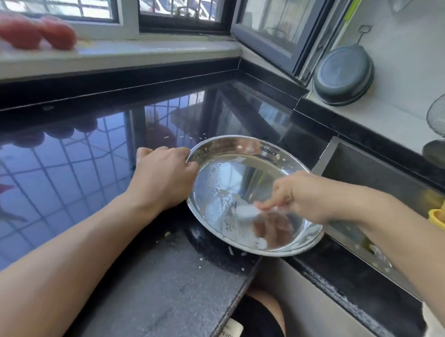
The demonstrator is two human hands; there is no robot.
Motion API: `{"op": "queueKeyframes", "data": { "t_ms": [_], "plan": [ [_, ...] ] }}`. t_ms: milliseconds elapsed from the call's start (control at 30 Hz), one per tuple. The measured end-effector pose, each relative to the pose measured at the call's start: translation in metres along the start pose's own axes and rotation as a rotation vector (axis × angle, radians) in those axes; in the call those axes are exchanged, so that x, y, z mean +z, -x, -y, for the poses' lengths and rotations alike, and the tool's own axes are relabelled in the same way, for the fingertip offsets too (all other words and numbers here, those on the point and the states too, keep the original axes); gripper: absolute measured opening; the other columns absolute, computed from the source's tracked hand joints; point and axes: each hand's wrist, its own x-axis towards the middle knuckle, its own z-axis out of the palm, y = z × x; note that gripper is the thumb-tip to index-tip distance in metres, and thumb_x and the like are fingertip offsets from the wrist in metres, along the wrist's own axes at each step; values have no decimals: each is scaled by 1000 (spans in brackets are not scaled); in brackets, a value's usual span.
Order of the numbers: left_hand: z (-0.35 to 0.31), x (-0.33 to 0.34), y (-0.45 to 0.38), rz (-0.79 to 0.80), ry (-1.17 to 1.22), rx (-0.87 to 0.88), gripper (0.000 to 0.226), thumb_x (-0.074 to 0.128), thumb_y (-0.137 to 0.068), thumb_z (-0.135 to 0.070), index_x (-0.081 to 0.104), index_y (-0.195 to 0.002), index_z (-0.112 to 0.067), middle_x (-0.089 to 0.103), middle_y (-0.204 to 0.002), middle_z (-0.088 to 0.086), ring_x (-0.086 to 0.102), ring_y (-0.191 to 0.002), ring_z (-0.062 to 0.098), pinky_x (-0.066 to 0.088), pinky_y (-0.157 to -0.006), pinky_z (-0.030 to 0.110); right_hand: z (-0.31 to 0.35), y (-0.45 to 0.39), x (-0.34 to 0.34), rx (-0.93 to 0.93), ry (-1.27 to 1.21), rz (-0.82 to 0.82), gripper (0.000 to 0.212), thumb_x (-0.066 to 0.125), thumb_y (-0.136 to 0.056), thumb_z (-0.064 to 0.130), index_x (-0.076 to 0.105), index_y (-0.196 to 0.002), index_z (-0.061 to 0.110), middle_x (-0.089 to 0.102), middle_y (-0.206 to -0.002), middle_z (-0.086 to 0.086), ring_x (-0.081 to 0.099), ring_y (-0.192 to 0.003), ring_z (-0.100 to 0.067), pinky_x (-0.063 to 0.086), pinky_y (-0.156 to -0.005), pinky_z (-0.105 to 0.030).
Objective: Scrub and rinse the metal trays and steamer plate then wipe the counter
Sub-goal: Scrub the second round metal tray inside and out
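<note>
Round shiny stainless-steel tray [244, 174] sits centre-right of frame on the glossy black stone tabletop [78, 163], its right edge just beside the grey rectangular sink [362, 168]. Tray is wet, suds and food bits on its inner wall and floor. Left hand [163, 176] at frame centre, fingers curled over the tray's left rim, gripping it. Right hand [301, 196] right of centre, over the tray's lower right part, fingertips pinching a small whitish soapy scrub pad [247, 210] that presses on the tray floor; pad is blurred, material unclear. Crumbs and white grains lie on the tabletop below the tray, near the front edge. Upper right: dark grey round pan [343, 76] leans against the white wall, wire mesh basket [442, 118] at the right edge. Yellow container [440, 218] at the right edge, partly cut off. Blurred red objects [32, 33] on the windowsill, upper left.
</note>
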Motion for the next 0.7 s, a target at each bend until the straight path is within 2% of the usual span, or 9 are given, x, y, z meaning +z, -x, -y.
{"op": "queueKeyframes", "data": {
  "t_ms": [100, 233, 300, 367, 433, 533, 600, 667, 700],
  "plan": [
    [0, 2, 0, -8, 2, 9, 28, 40, -94, -22, 53, -72, -11, 54, -63, 2, 52, -76, 25, 30, -91, 44, 9, 11, 2, 50, -39, 199, 31, 66, -98, 21, 74, -107, 49, 58, -79, 36, 56, -78, 3, 46, -82, -18],
    [3, 3, -1, 1, 5, 6, 29, 40, -95, -23, 53, -72, -10, 54, -63, 2, 51, -75, 24, 31, -93, 45, -9, -2, -11, 166, 167, 2, 32, 60, -97, 14, 76, -109, 40, 59, -75, 12, 58, -78, -16, 47, -74, -32],
    [2, 3, 0, -2, 11, 9, 29, 38, -94, -24, 51, -71, -11, 54, -62, 1, 51, -74, 23, 31, -93, 46, -6, 3, -8, 133, 106, 103, 45, 63, -96, 16, 73, -98, 59, 65, -78, 6, 59, -76, -23, 51, -74, -41],
    [2, 3, 0, -10, 19, 8, 29, 36, -92, -25, 49, -70, -12, 53, -62, 0, 50, -73, 23, 32, -92, 45, 1, 9, -2, 101, 82, 203, 51, 64, -95, 16, 69, -98, 66, 68, -86, 10, 63, -81, -13, 54, -83, -37],
    [3, 4, -1, -11, 23, 7, 28, 38, -93, -24, 50, -71, -12, 54, -63, 0, 51, -75, 24, 31, -92, 44, -6, 5, -8, 143, 55, 62, 49, 67, -97, 19, 69, -87, 67, 64, -82, 17, 61, -82, -11, 53, -85, -30],
    [3, 4, -1, -9, 10, 6, 28, 40, -95, -24, 55, -74, -13, 57, -65, 0, 52, -77, 24, 28, -90, 42, -21, 2, -13, 136, 85, -189, 63, 67, -98, 28, 53, -60, 76, 53, -70, 17, 53, -72, -12, 51, -79, -30],
    [3, 5, 0, -11, 16, 10, 27, 40, -94, -23, 54, -73, -12, 56, -64, 0, 52, -76, 24, 29, -92, 42, -15, 4, -7, 80, 91, -164, 61, 66, -98, 28, 54, -73, 82, 57, -73, 26, 53, -71, 1, 48, -75, -25],
    [3, 6, -1, -21, 22, 14, 27, 40, -94, -22, 53, -73, -11, 56, -64, 1, 52, -75, 24, 29, -91, 42, -8, 2, -4, 25, 134, -140, 46, 66, -98, 27, 60, -96, 72, 54, -78, 42, 53, -75, 11, 44, -77, -19],
    [5, 6, -2, -24, 19, 16, 27, 40, -94, -22, 53, -73, -11, 56, -64, 1, 51, -75, 24, 27, -90, 41, -7, -1, -7, 50, 138, -165, 40, 65, -98, 29, 60, -102, 69, 56, -77, 40, 54, -79, 8, 47, -80, -22]
  ]
}}
